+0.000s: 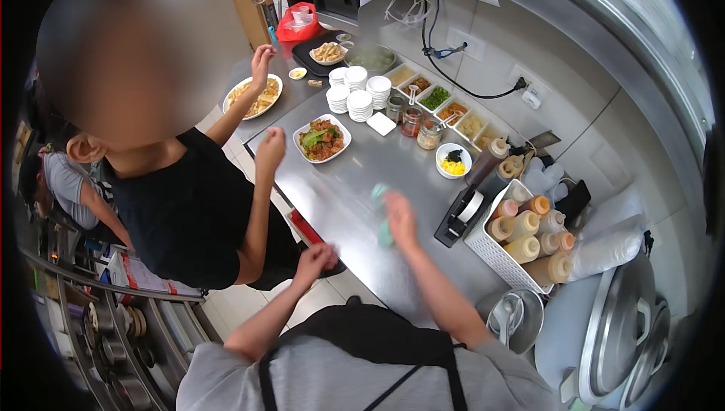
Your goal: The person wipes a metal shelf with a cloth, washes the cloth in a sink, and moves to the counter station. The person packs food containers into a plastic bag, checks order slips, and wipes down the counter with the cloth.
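My right hand (399, 220) is on a pale green cloth (385, 235) on the steel counter (343, 207); the hand is slightly smeared by motion. By the counter's near left edge, my left hand (313, 262) is held with its fingers curled in, and nothing shows in it. Beyond my hands sits a white square bowl (322, 139) of reddish-brown food with green leaves. A small white bowl (453, 161) with yellow and black food stands to the right of the cloth. Next to it lies a black tape dispenser (459, 214).
A co-worker in a black shirt (177, 207) stands at the left, both hands raised over the counter. White basket (507, 237) of sauce bottles, steel bowl (521, 320) and large lidded pot (623, 328) line the right. Stacked white dishes (360, 105), jars and topping trays (436, 97) stand further back.
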### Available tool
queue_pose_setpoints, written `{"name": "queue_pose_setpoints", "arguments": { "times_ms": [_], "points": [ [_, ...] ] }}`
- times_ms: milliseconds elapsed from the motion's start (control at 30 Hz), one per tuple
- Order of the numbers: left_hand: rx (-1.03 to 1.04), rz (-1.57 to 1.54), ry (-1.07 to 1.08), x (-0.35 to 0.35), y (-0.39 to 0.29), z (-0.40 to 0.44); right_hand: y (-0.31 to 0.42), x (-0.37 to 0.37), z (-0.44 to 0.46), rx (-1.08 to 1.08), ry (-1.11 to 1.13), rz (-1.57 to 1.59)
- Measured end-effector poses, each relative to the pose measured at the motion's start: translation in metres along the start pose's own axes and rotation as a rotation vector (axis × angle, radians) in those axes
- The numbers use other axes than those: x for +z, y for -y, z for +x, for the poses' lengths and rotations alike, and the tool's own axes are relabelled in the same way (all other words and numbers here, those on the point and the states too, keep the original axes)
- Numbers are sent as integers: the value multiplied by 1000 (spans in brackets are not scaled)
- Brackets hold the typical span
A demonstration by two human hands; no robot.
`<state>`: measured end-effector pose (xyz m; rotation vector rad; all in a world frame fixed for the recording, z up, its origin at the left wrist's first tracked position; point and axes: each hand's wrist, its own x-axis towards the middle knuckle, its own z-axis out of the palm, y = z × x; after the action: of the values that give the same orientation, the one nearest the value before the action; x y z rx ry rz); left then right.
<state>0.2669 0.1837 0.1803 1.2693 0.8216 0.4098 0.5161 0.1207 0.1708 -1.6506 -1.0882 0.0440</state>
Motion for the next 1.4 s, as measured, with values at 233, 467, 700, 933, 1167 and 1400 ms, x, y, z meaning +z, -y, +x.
{"name": "queue_pose_setpoints", "arguments": {
  "times_ms": [233, 467, 700, 933, 1167, 1400],
  "points": [
    [-125, 178, -122, -45, 30, -93, -74, 19, 90, 198, -169, -847],
    [-6, 267, -65, -24, -2, -71, 7, 67, 12, -397, 411, -481],
    [285, 266, 100, 34, -46, -47, 93, 38, -118, -100, 718, 271],
    [279, 102, 276, 91, -56, -41, 83, -95, -103, 127, 249, -43],
    [381, 267, 295, 119, -20, -15, 53, -153, -192, 328, 174, -730],
    [803, 712, 192, 118, 12, -2, 45, -145, -192, 261, 107, -814]
  ]
}}
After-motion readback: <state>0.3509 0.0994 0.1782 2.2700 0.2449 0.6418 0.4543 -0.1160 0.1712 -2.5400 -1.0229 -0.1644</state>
